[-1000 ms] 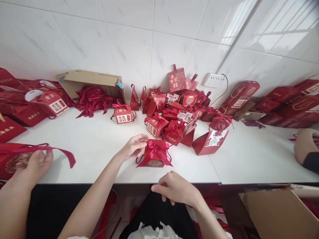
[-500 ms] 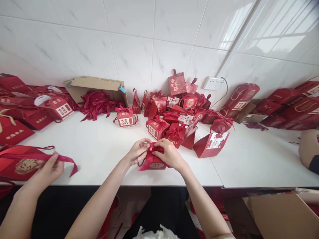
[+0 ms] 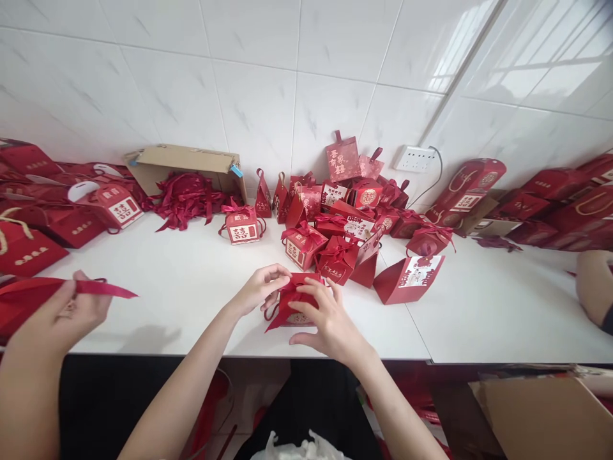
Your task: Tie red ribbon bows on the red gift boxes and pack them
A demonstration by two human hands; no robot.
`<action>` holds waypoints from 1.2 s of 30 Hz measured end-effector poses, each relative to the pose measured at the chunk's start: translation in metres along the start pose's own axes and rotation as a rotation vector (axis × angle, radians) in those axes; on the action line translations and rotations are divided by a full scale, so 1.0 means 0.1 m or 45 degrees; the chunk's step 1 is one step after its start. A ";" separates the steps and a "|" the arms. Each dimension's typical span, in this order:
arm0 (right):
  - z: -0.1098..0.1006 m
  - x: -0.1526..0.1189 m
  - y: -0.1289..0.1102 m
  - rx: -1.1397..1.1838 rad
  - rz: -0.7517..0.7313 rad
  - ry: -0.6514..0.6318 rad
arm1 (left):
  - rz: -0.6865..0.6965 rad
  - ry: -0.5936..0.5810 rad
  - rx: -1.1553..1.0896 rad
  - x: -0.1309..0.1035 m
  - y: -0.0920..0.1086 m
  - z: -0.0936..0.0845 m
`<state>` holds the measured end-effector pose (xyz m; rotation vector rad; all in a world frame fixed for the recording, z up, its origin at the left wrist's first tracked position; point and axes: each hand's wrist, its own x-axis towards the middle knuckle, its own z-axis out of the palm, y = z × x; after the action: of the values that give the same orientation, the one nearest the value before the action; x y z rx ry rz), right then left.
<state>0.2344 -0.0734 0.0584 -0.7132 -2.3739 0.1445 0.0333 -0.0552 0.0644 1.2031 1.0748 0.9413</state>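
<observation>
A small red gift box point(image 3: 297, 318) with a round gold emblem stands near the table's front edge, a red ribbon point(image 3: 288, 295) on its top and a pointed ribbon tail hanging over its left front. My left hand point(image 3: 263, 289) pinches the ribbon at the upper left of the box. Over the box's right side is my right hand point(image 3: 328, 319), its fingers spread and thumb apart; it partly hides the ribbon and the box front. Just behind are finished-looking red boxes with bows point(image 3: 302, 245) and a wedge-shaped red box point(image 3: 409, 280).
At the left, another person's hand point(image 3: 79, 310) holds a red ribbon over a red box. A cardboard box point(image 3: 184, 156) with a heap of ribbons point(image 3: 184, 199) stands by the wall. Red boxes are piled at both sides. A power strip point(image 3: 416, 158) is on the wall. Another person's arm point(image 3: 594, 287) shows at right.
My right hand has let go of the ribbon and spread its fingers, shifting slightly down and right. My left hand stays at the ribbon. The other person's hand at left has moved up and left.
</observation>
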 end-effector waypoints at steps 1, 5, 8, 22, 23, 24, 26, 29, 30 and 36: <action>0.05 -0.02 -0.02 -0.032 -0.025 0.011 | 0.009 0.010 0.053 0.00 0.02 0.00; 0.26 -0.09 -0.02 -0.053 -0.049 0.251 | 0.036 0.025 0.238 0.01 0.02 0.02; 0.32 -0.14 0.02 0.000 -0.061 0.397 | 0.049 0.043 0.297 0.02 -0.02 0.03; 0.28 -0.29 -0.13 -0.052 -0.011 0.410 | 0.081 0.191 0.295 -0.17 -0.07 0.01; 0.27 -0.30 -0.15 -0.055 -0.014 0.404 | 0.090 0.199 0.285 -0.19 -0.07 0.00; 0.26 -0.31 -0.17 -0.051 -0.012 0.391 | 0.099 0.210 0.279 -0.21 -0.06 -0.01; 0.20 -0.34 -0.17 -0.002 -0.019 0.366 | 0.106 0.279 0.285 -0.24 -0.06 -0.04; 0.08 -0.36 -0.09 0.206 0.105 0.481 | 0.067 0.470 0.334 -0.27 -0.04 -0.07; 0.04 -0.35 -0.04 0.280 0.253 0.553 | 0.037 0.496 0.357 -0.27 -0.04 -0.07; -0.03 -0.08 0.23 0.593 1.033 0.134 | -0.035 0.323 0.495 -0.19 -0.03 0.04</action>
<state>0.2518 -0.0582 0.0498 -1.3471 -1.7197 0.9346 0.0325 -0.0749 0.0640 1.4029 1.5249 0.9052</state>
